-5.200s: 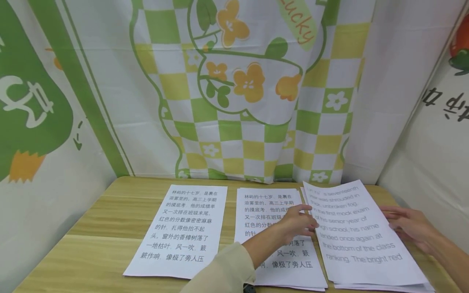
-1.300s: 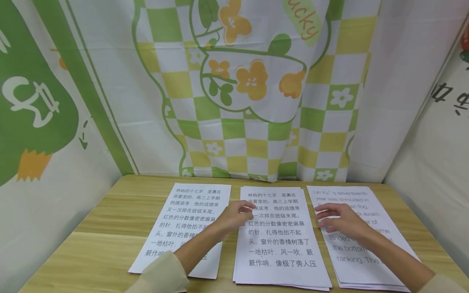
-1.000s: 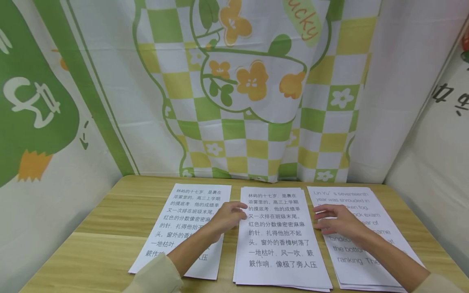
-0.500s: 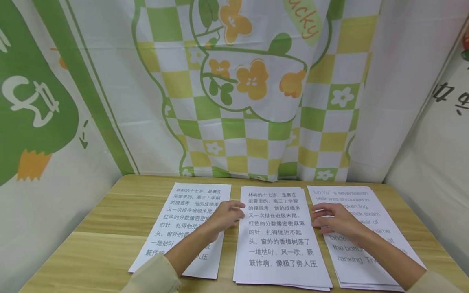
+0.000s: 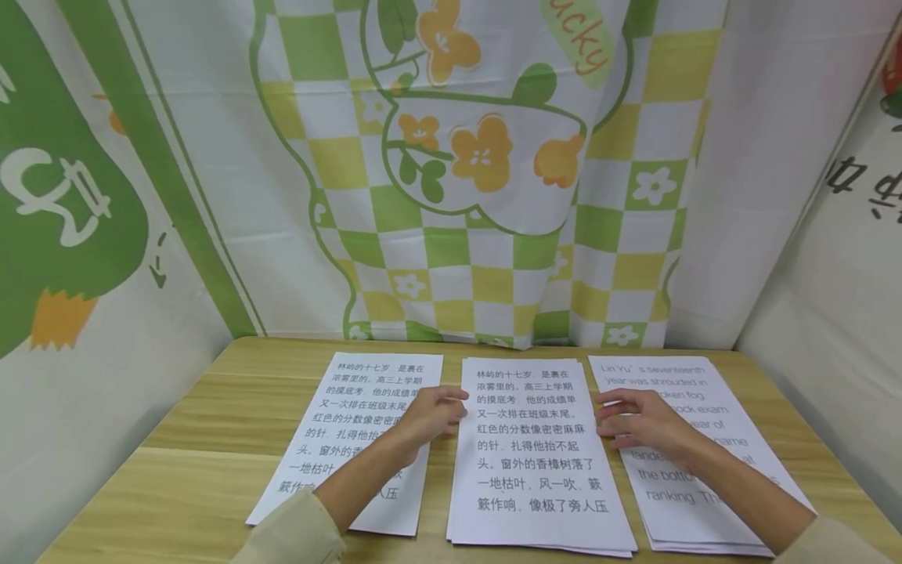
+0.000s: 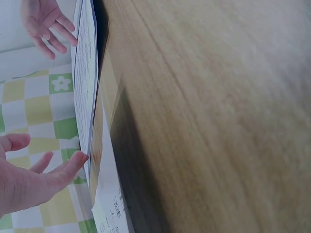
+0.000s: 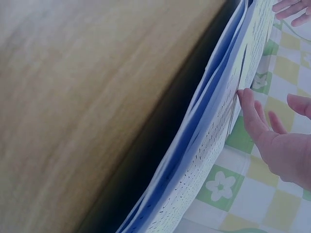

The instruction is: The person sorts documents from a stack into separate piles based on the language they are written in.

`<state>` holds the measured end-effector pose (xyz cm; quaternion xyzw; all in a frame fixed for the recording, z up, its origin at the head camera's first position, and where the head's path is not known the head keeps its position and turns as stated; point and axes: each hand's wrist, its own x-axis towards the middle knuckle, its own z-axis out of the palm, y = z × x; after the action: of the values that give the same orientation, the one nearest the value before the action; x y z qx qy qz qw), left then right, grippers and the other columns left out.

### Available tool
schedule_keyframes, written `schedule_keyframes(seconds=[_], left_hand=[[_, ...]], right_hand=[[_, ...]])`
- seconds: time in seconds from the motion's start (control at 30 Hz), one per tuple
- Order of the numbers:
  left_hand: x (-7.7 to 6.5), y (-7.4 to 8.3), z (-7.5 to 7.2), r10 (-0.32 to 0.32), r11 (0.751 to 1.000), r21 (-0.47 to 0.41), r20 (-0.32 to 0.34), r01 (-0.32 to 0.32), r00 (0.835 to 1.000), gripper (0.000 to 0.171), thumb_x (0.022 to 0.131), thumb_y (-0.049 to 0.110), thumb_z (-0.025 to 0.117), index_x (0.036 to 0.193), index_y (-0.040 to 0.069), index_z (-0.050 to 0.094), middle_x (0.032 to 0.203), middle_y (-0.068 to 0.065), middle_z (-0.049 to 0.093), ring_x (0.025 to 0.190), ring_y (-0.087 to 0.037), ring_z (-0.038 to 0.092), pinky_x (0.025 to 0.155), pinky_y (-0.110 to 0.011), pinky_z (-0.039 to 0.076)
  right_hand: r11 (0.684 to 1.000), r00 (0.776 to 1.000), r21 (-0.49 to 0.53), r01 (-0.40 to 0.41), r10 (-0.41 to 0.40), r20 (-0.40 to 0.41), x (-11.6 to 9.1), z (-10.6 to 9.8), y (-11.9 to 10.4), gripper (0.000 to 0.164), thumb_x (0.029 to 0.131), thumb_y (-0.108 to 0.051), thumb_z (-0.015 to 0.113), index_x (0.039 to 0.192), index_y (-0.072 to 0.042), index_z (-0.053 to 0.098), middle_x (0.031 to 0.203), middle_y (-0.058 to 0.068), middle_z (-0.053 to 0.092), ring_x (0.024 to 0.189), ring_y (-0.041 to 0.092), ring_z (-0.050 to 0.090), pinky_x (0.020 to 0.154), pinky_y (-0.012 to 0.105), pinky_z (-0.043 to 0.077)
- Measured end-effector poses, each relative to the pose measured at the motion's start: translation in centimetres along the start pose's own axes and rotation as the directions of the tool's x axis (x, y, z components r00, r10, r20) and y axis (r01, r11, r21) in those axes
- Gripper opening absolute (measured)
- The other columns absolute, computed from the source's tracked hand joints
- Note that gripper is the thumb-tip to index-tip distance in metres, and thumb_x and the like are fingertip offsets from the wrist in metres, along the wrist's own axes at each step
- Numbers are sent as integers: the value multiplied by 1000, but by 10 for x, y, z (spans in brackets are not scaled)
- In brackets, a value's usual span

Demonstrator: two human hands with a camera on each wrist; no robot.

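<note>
Three piles of printed paper lie side by side. The middle pile (image 5: pixel 532 470), with Chinese text on top, has slightly uneven edges. My left hand (image 5: pixel 426 419) is at its left edge, fingers loosely bent with tips right by the sheets, its wrist crossing the left pile (image 5: pixel 373 392) of Chinese text. My right hand (image 5: pixel 648 427) reaches over the right pile (image 5: pixel 690 517) of English text, fingertips close to the middle pile's right edge. Both wrist views show relaxed, spread fingers on the left hand (image 6: pixel 41 179) and the right hand (image 7: pixel 277 141), gripping nothing.
The piles rest on a wood-grain table (image 5: pixel 190 470). Behind its far edge hangs a green and yellow checked curtain (image 5: pixel 451 251). Printed white cloth walls stand at the left (image 5: pixel 141 376) and right (image 5: pixel 831 329).
The English top sheet, bowed up between both hands at first, now lies flat. Both hands have moved left to either side of the middle pile; the right hand has since edged slightly inward.
</note>
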<state>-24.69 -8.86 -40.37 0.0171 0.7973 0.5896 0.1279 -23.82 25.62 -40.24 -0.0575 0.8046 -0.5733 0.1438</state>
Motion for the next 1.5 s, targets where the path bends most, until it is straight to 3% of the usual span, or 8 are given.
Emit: schedule_keyframes(seconds=[0.23,0.4,0.67,1.03,1.5], left_hand=[[1,-1,-1,-14,1000,-28,-19,13,1000,42,95,5,61,136,-5,61,130,-22,63,116,-35,64,98,-43,58],[4,-3,-1,-27,994,-105,-36,23,999,40,97,7,57,135,-7,61,132,-25,62,114,-34,64,97,-42,58],[5,-2,1,-56,988,-145,-47,48,997,38,98,6,57,132,-9,62,126,-22,64,111,-33,64,95,-39,59],[5,-3,0,-56,993,-102,-23,54,998,40,99,9,55,135,-6,61,127,-21,65,118,-37,62,97,-42,58],[3,-3,0,-57,993,-108,-17,54,998,39,101,9,52,136,-6,60,129,-24,63,117,-37,63,95,-41,59]], right_hand=[[1000,1000,18,-11,11,12,-1,-2,1,57,97,-4,64,146,16,42,136,35,56,108,32,70,91,43,62],[999,1000,42,-24,23,21,-3,-4,1,57,98,-4,62,146,17,40,139,37,53,112,34,69,92,43,62],[993,996,82,-79,74,55,-5,-3,3,61,96,-6,66,147,16,40,140,35,51,108,27,69,95,43,60],[996,996,25,-81,80,27,-5,-4,1,61,96,-8,64,148,15,40,129,26,61,111,30,66,95,45,60],[991,994,84,-104,101,32,-5,-5,2,61,101,-11,61,149,16,36,137,34,55,113,32,69,93,43,61]])
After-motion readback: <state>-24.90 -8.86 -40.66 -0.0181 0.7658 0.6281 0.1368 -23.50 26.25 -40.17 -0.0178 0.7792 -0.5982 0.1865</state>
